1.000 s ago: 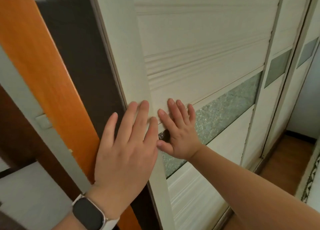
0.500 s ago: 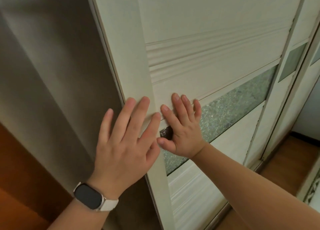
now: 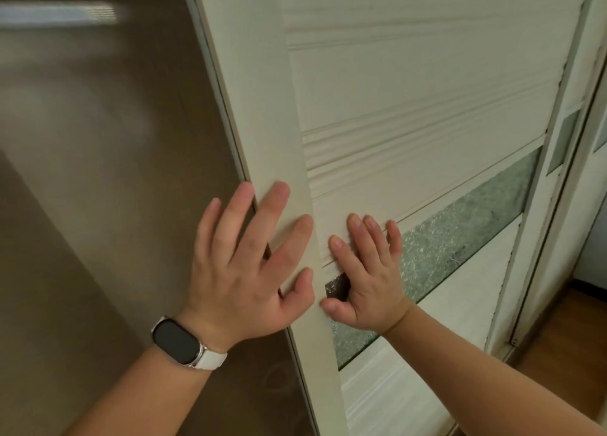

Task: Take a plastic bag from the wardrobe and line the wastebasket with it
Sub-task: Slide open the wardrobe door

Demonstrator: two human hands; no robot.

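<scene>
My left grip is lying spread and flat, holding nothing, fingers resting on the left edge of the cream wardrobe door. My right grip, fingers straight, is touching the door's ribbed panel, a small dark recess showing between thumb and forefinger. A frosted glass strip is crossing the door.

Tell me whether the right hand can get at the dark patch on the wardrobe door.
Likely yes: the right hand lies flat on the wardrobe door, the dark patch bare between its thumb and forefinger.
</scene>
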